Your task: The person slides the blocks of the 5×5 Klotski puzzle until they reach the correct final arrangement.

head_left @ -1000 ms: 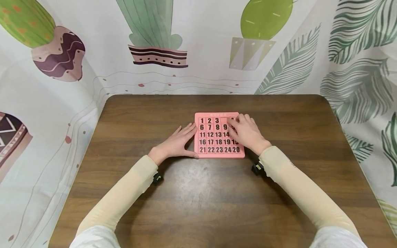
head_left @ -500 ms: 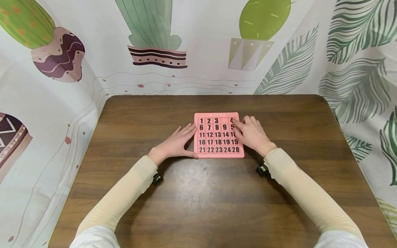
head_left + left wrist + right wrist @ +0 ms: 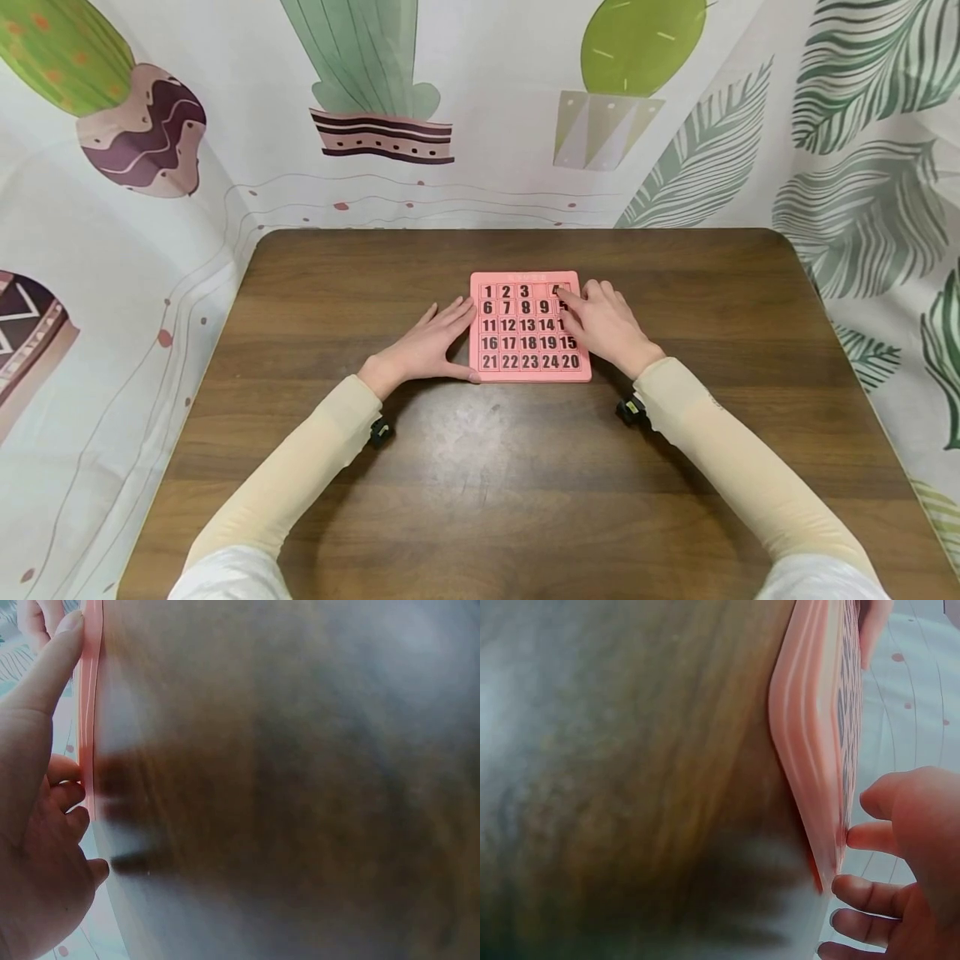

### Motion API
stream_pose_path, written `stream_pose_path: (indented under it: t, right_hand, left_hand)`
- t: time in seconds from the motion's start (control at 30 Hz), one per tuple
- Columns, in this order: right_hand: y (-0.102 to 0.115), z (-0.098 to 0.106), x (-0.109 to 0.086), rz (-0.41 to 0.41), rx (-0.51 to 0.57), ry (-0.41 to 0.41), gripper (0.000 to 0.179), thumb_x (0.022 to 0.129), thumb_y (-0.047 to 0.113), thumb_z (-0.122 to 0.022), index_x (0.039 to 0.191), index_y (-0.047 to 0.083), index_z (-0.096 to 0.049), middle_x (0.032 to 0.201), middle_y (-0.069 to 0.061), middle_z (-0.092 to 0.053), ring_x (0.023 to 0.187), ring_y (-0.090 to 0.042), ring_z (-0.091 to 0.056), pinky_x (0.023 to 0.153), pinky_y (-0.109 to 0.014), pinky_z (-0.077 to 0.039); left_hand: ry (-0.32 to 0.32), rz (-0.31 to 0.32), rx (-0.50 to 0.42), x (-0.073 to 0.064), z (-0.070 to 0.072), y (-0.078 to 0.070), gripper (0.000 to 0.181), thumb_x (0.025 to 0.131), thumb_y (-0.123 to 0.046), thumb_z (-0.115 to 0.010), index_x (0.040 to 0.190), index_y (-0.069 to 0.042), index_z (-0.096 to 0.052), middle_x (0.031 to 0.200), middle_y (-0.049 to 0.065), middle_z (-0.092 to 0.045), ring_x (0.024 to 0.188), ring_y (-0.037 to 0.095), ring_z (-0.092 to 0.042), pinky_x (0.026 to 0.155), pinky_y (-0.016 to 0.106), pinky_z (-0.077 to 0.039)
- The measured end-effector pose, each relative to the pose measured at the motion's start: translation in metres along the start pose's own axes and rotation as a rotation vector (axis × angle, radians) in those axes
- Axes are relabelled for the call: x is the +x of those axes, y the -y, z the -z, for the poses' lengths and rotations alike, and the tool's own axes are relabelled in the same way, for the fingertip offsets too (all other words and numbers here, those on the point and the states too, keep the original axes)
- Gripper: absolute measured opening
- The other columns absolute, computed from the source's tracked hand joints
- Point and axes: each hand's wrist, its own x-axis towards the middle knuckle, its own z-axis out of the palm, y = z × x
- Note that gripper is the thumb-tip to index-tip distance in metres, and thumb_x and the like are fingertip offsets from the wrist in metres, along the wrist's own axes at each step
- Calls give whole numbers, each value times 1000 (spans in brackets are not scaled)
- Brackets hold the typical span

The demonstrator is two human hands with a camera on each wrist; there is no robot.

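A pink number slide puzzle (image 3: 525,378) lies flat on the wooden table, its black-numbered tiles in rows and one gap in the top row, right of the 3. My right hand (image 3: 611,327) reaches over the puzzle's right side; its index fingertip touches the 4 tile (image 3: 555,290), and the fingers partly cover the 5 and 10. Along the left edge rests my left hand (image 3: 420,347), fingers extended against the frame and thumb at the near left corner. In the right wrist view the right hand's fingers (image 3: 866,895) are spread and gently bent beside the pink frame (image 3: 802,712).
The dark wooden table (image 3: 480,475) extends around the puzzle on all sides. Behind it hangs a white cloth (image 3: 495,75) printed with cacti and leaves. A small black device (image 3: 381,432) sits at the left wrist, another (image 3: 630,410) at the right.
My right hand has drawn back right from over the gap to the 4 tile, then edged slightly left, and the 4 tile has shifted a little left. The left hand stays put.
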Motion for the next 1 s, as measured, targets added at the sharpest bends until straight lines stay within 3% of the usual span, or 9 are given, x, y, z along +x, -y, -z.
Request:
stream_pose_path:
  t: [0.4, 0.7, 0.87, 1.0]
  right_hand:
    - [6, -2, 7, 27, -22, 4, 46, 105, 30, -58, 147, 10, -62, 95, -17, -51, 89, -35, -45, 77, -47, -41]
    - [12, -4, 11, 56, -24, -12, 45, 105, 28, -58, 147, 12, -62, 90, -13, -48, 84, -32, -42, 71, -43, -38]
    - [11, 2, 7, 41, 12, 9, 47, 105, 29, -58, 148, 12, -60, 92, -12, -48, 87, -31, -41, 73, -42, -38]
    - [3, 5, 0, 43, 30, -27, 45, 104, 26, -59, 145, 10, -63, 90, -13, -48, 86, -32, -42, 73, -43, -38]
  left_hand:
    - [-2, 7, -5, -1, 1, -1, 122, 82, -69, -77, 167, -6, -16, 175, 11, -7, 162, 25, -2, 129, 53, -1]
    - [1, 10, -7, 0, 2, -2, 123, 81, -69, -78, 167, -6, -16, 175, 11, -7, 162, 25, -2, 129, 53, -1]
    - [9, 11, 0, 0, 2, -2, 123, 82, -69, -77, 167, -6, -15, 175, 11, -7, 162, 26, -2, 129, 53, -1]
    - [9, 13, -8, 0, 2, -3, 122, 82, -68, -78, 167, -6, -16, 175, 12, -7, 162, 26, -2, 129, 53, -1]
